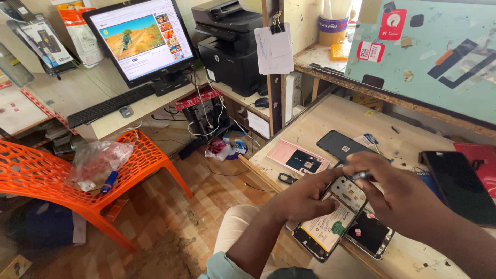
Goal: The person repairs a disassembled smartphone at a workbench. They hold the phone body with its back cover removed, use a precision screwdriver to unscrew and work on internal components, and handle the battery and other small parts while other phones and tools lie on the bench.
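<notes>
both hands grip things: left hand (pixel 305 199) holds an opened phone (pixel 330 219), right hand (pixel 398 194) pinches a small tool (pixel 363 175) over it.

matt wooden workbench (pixel 330 116), glossy orange plastic chair (pixel 46 170), glossy black phone screen (pixel 460 186)

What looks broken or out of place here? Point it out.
The phone in the left hand has no back cover, so its battery and board are bare. The right hand holds a tool on it. A pink cover lies apart.
</notes>
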The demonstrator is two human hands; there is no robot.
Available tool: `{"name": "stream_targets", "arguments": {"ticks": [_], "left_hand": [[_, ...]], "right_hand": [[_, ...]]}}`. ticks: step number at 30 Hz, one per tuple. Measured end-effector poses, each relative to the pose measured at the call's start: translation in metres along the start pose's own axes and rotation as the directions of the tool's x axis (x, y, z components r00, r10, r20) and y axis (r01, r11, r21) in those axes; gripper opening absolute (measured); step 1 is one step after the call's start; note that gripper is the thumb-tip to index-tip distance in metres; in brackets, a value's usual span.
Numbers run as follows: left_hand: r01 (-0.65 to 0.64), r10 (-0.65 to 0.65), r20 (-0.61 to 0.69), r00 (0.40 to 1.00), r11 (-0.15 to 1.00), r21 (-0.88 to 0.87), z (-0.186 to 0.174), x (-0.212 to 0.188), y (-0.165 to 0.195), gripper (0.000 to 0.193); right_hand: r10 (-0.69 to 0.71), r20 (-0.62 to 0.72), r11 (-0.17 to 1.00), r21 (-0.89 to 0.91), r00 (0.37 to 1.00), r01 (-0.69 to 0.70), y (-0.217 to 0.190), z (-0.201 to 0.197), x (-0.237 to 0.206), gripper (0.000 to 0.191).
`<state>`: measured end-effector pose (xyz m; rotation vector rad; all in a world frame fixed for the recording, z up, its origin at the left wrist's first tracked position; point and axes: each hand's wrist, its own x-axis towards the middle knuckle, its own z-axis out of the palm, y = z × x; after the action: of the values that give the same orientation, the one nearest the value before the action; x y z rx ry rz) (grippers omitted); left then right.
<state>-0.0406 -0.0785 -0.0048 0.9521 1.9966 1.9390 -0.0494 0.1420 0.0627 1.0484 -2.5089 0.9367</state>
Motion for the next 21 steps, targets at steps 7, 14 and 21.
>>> {"name": "stream_targets", "arguments": {"ticks": [7, 14, 21], "left_hand": [[0.025, -0.025, 0.0, 1.0, 0.997, 0.067, -0.0005, -0.0008, 0.0009, 0.074], [-0.016, 0.016, 0.022, 1.0, 1.0, -0.006, 0.0004, -0.0008, -0.0011, 0.073], [-0.011, 0.01, 0.016, 1.0, 1.0, 0.028, -0.0012, -0.001, -0.0051, 0.073]], "right_hand": [[-0.073, -0.068, 0.997, -0.02, 0.995, 0.072, -0.0037, -0.0011, 0.0011, 0.053], [0.417, 0.065, 0.891, -0.225, 0.907, -0.393, -0.003, -0.0016, 0.0, 0.05], [0.058, -0.006, 0.998, 0.017, 0.998, -0.057, 0.0019, 0.001, 0.0009, 0.045]]}}
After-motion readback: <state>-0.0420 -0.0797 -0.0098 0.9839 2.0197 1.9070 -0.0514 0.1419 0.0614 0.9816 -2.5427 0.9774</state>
